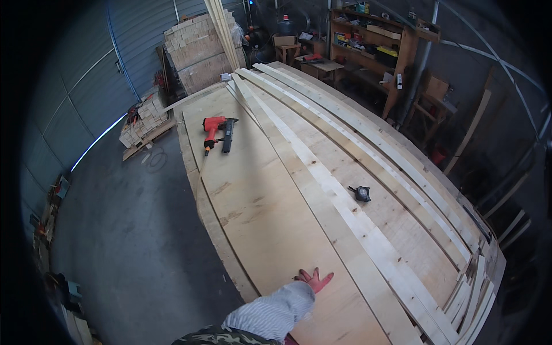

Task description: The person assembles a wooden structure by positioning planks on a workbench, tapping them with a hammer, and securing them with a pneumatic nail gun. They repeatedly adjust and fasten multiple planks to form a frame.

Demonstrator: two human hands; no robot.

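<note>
My left hand [315, 280] lies on the pale plywood sheet [270, 207], fingers spread, holding nothing. Its forearm, in a striped grey sleeve, comes in from the lower edge. Just to its right, a long wooden strip [345, 250] runs along the sheet. Near the sheet's far left end rests a red and black nail gun [214, 123], with a hose trailing from its handle. A black tape measure [363, 194] sits among the boards right of the middle. I see no right hand; a small reddish patch at the bottom edge is too cut off to make out.
More long strips [368, 152] lie lengthwise on the right side, with shorter pieces [474, 287] heaped at the near right corner. Stacked lumber [201, 49] stands beyond the far end. Shelves [368, 43] line the back right. Grey floor [144, 241] extends along the left edge.
</note>
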